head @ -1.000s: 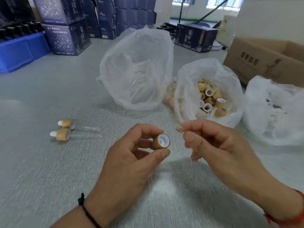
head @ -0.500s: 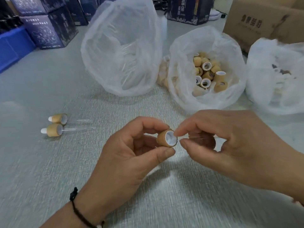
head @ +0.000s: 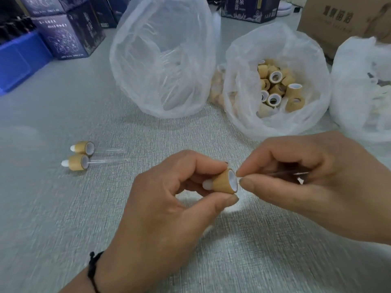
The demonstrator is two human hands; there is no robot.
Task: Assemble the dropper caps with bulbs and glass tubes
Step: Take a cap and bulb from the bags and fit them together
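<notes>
My left hand (head: 167, 199) pinches a bamboo-coloured dropper cap (head: 223, 182) between thumb and fingers, white bulb pointing left, white open mouth facing right. My right hand (head: 313, 182) grips a clear glass tube (head: 281, 174) with thumb and forefinger, its tip at the cap's mouth. Most of the tube is hidden inside the hand. Two finished droppers (head: 79, 156) lie on the table to the left, tubes pointing right.
Three white plastic bags stand behind the hands: a tall one holding glass tubes (head: 163, 60), a middle one with loose bamboo caps (head: 275, 87), and one at the right edge (head: 364, 89). Dark boxes, a blue crate (head: 19, 60) and a cardboard box (head: 342, 17) line the back.
The hands have come together. The tube tip went from clear of the cap to its mouth, and the cap turned so its bulb shows on the left.
</notes>
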